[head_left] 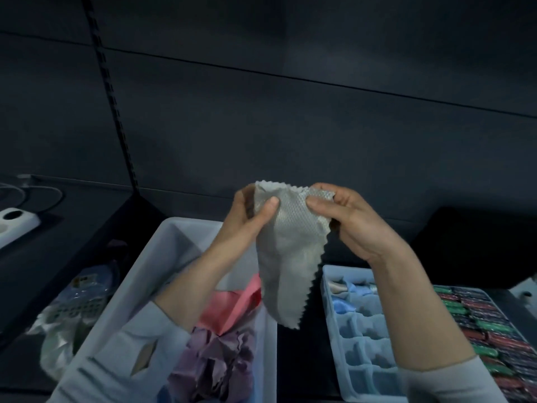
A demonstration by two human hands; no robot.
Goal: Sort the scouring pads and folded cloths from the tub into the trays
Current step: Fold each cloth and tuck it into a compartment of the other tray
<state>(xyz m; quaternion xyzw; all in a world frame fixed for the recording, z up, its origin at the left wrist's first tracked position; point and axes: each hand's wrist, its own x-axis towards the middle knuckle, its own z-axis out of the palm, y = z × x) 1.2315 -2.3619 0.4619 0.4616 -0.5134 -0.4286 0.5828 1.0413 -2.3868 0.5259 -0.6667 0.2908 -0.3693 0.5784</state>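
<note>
Bottom edge crops the tub (186, 237); its far contents seem hidden.

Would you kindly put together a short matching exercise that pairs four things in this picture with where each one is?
Things:
1. grey textured cloth with zigzag edges
2. pink folded cloth
3. pale blue compartment tray
4. white power strip

Places:
A. on the dark surface at far left
B. lying inside the white plastic tub
C. pinched at its top between the left hand and right hand
D. right of the tub, some cells holding blue cloths

Pairs: 1-C, 2-B, 3-D, 4-A
</note>
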